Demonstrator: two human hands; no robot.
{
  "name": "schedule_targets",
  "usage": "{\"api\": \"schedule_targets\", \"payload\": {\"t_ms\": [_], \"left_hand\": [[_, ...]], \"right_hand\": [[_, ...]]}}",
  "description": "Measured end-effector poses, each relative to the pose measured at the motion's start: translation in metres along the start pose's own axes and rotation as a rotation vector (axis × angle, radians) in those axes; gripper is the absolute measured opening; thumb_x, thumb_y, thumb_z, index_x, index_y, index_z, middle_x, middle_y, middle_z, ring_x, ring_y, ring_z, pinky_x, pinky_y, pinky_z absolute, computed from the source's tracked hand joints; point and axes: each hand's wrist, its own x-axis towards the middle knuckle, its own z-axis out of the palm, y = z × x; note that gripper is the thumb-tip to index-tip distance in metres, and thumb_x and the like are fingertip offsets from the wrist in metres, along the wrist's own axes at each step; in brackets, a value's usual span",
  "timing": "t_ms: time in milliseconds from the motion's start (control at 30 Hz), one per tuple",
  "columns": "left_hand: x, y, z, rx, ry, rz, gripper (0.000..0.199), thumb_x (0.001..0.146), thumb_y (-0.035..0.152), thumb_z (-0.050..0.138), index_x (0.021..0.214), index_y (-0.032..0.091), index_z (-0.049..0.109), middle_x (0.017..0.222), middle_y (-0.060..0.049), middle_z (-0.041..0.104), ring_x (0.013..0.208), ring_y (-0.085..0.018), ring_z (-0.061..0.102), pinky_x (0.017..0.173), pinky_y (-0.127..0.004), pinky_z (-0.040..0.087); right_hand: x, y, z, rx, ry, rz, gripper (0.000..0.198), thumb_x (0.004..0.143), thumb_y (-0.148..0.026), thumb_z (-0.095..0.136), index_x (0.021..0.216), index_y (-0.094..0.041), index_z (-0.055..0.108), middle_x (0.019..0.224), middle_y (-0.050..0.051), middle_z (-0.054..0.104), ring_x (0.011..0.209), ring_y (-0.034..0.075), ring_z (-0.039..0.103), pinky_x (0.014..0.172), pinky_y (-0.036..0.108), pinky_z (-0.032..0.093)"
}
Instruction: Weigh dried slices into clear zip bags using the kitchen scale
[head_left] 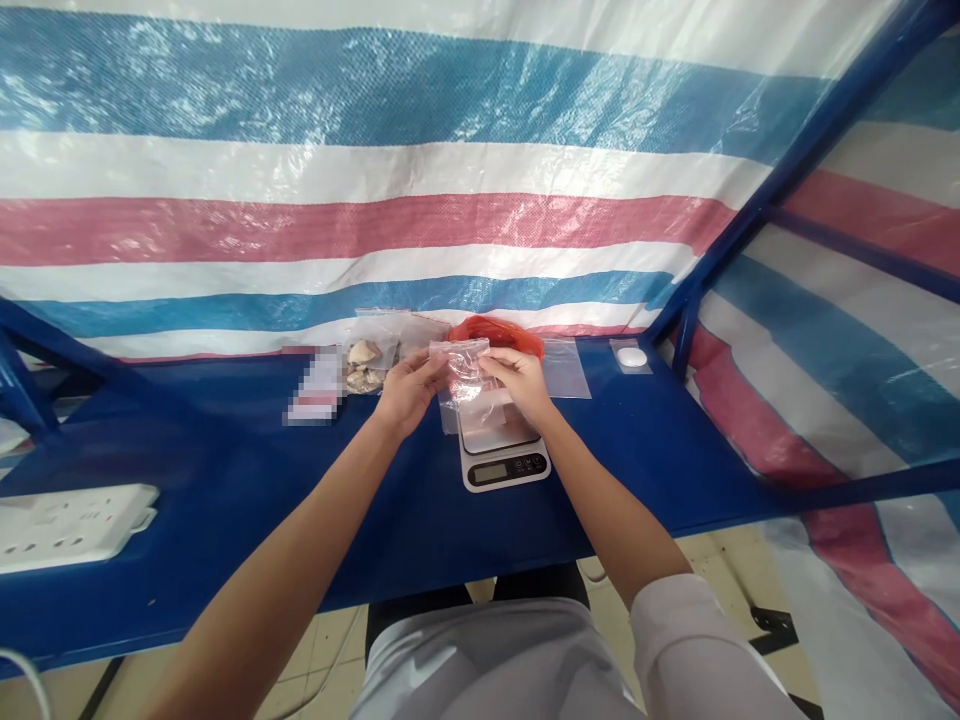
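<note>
- Zip-lock bag: held over the digital scale on the counter.
- Left hand, right hand: each pinching one side, probably to tension the film.
- Display: facing the near edge, presumably for reading.

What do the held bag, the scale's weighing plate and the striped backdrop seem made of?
Held bag: likely thin, glossy plastic; see-through with glints. Weighing plate: probably satin metal, from its greyish sheen. Striped backdrop: perhaps woven plastic; shiny, finely textured.

White power strip on blue table, left; striped plastic sheet behind.
</note>
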Motion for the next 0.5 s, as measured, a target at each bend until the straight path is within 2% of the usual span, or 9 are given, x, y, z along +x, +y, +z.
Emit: {"api": "schedule_targets", "payload": {"t_ms": [167, 267, 400, 500], "left_hand": [[0.006, 0.005, 0.000, 0.085, -0.042, 0.047, 0.043, 0.058, 0.040, 0.092, 0.089, 0.017, 0.073, 0.083, -0.002, 0.074, 0.074, -0.015, 0.067, 0.075, -0.029, 0.055], [0.013, 0.011, -0.006, 0.200, -0.122, 0.097, 0.042, 0.061, 0.043, 0.091, 0.091, 0.017, 0.075, 0.081, -0.003, 0.075, 0.072, -0.015, 0.066, 0.072, -0.028, 0.054], [0.021, 0.025, -0.011, 0.384, -0.292, 0.102, 0.042, 0.066, 0.045, 0.089, 0.095, 0.017, 0.078, 0.092, -0.007, 0.077, 0.080, -0.019, 0.068, 0.076, -0.029, 0.054], [0.025, 0.031, -0.011, 0.451, -0.346, 0.073, 0.046, 0.064, 0.049, 0.089, 0.095, 0.017, 0.079, 0.093, -0.009, 0.078, 0.080, -0.021, 0.068, 0.077, -0.031, 0.054]], "right_hand": [[0.001, -0.006, -0.007, -0.024, 0.017, 0.070, 0.040, 0.072, -0.054, 0.081, 0.094, -0.021, 0.078, 0.093, 0.004, 0.079, 0.086, 0.022, 0.075, 0.068, 0.030, 0.062], [0.009, -0.015, -0.013, 0.006, 0.007, 0.128, 0.041, 0.078, -0.057, 0.076, 0.101, -0.023, 0.078, 0.096, 0.005, 0.079, 0.079, 0.020, 0.076, 0.059, 0.027, 0.062], [0.021, -0.025, -0.014, -0.087, -0.127, 0.195, 0.035, 0.079, -0.052, 0.078, 0.094, -0.021, 0.079, 0.086, 0.005, 0.078, 0.068, 0.016, 0.073, 0.053, 0.023, 0.060], [0.026, -0.027, -0.012, -0.187, -0.224, 0.210, 0.030, 0.074, -0.045, 0.083, 0.088, -0.019, 0.080, 0.080, 0.004, 0.076, 0.065, 0.015, 0.070, 0.050, 0.021, 0.058]]}}
